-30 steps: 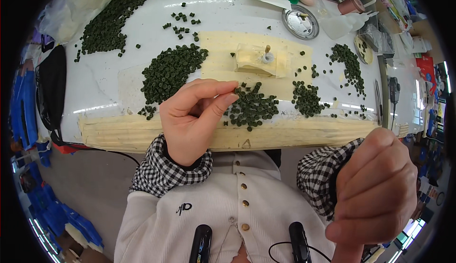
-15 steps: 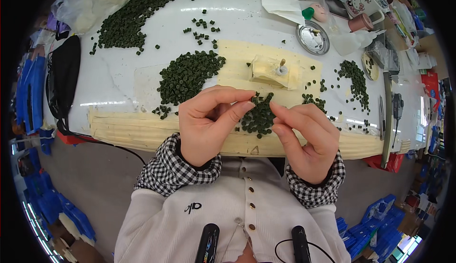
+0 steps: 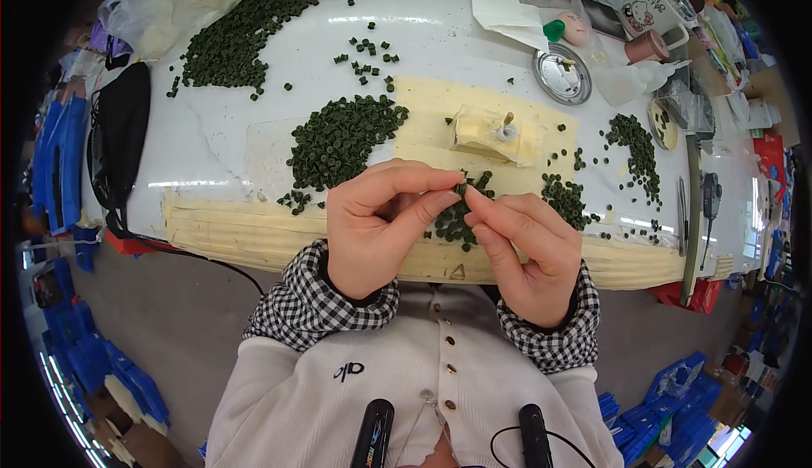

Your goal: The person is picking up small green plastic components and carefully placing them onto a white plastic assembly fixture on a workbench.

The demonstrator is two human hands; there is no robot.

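- Glossy white tabletop [image 3: 457, 49]
- Left hand [image 3: 372, 214] pinching one tiny dark-green piece [image 3: 461, 188], can't tell its long axis
- Right hand [image 3: 541, 252] just right of it, thumb and forefinger kinda spread

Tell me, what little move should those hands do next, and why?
Perhaps the bare right hand should gently steady the small dark-green piece, because the bare left hand seems to pinch it and the right fingertips are close beside it, above a loose heap of small, round, dark-green pieces.
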